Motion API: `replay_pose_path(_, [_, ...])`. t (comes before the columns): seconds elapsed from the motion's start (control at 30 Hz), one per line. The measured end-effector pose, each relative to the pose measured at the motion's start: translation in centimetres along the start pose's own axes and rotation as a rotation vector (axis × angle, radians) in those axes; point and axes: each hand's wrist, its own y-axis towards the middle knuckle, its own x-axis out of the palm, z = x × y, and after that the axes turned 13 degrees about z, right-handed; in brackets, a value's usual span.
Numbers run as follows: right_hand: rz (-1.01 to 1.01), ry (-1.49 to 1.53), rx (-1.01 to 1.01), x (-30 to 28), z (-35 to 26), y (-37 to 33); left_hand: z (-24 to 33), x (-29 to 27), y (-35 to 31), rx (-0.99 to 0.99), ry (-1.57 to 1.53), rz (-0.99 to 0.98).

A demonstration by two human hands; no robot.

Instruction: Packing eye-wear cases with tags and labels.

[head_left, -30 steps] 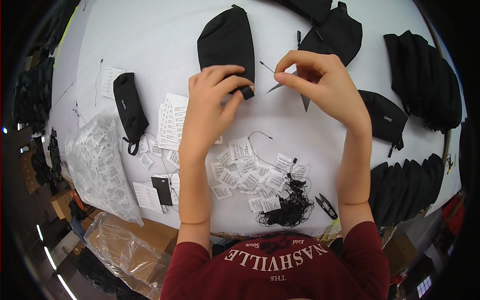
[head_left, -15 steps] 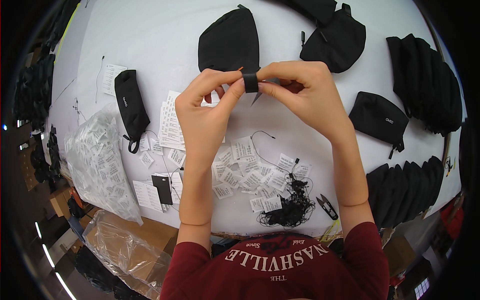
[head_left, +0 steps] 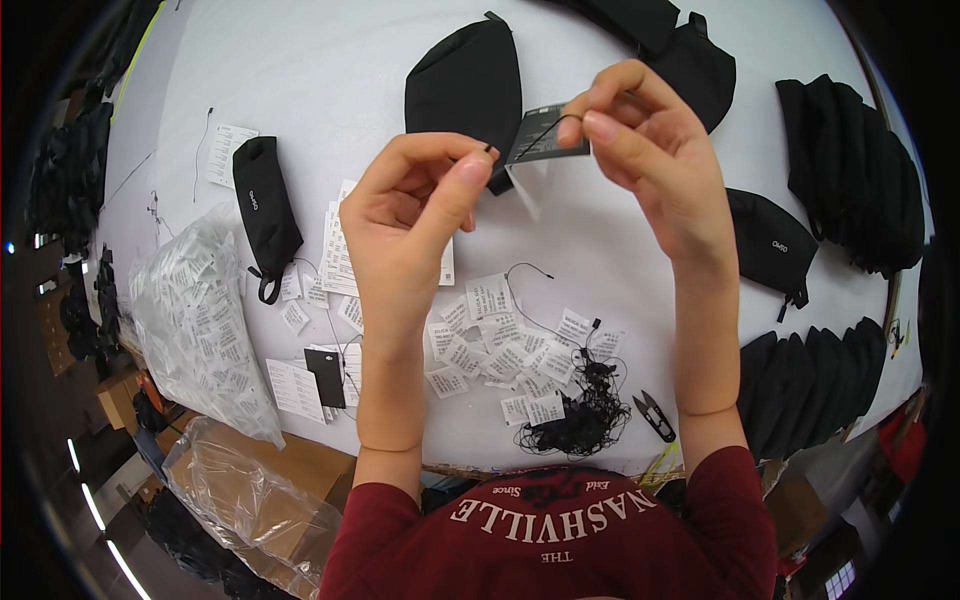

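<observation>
In front of me my left hand [head_left: 425, 195] pinches a small black tip, which looks like the plug of a hang tag string, between thumb and forefinger. To its right and a little farther off, my right hand [head_left: 650, 145] grips the thin black tag string [head_left: 543, 136] in its fingertips. A dark printed hang tag [head_left: 550, 148] hangs between the hands, with a pale card under it. Just beyond them lies a black zip pouch [head_left: 465, 85]; its black strap [head_left: 500, 180] reaches toward me beside the left fingertips. My right fingers partly cover the tag.
Small white packets [head_left: 500, 340] and tangled black strings [head_left: 580, 410] lie near me, with thread snips [head_left: 654, 416] to their right. A clear bag of packets [head_left: 205, 325] is at left. Finished-looking black pouches [head_left: 850, 170] are stacked at right; another pouch [head_left: 268, 210] lies left.
Both hands have drawn apart from the strap they were pinching. The right hand has moved up and right; the tag and its string now show between the hands.
</observation>
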Motion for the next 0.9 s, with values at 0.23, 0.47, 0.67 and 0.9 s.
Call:
replay_pose_path(0.23, [-0.07, 0.091, 0.077, 1.7, -0.2, -0.9, -0.1, 0.0, -0.2, 0.01, 0.08, -0.056])
replay_pose_path(0.47, [-0.06, 0.057, 0.046, 2.4, 0.4, -1.3, -0.2, -0.1, -0.1, 0.014, 0.101, -0.125])
replay_pose_path(0.67, [-0.062, 0.022, -0.011, 2.5, 0.6, -1.4, -0.2, -0.2, 0.0, -0.033, 0.098, -0.18])
replay_pose_path(0.9, [-0.09, -0.092, -0.162, 2.1, 1.3, -1.3, 0.0, -0.1, 0.0, -0.082, 0.141, -0.189])
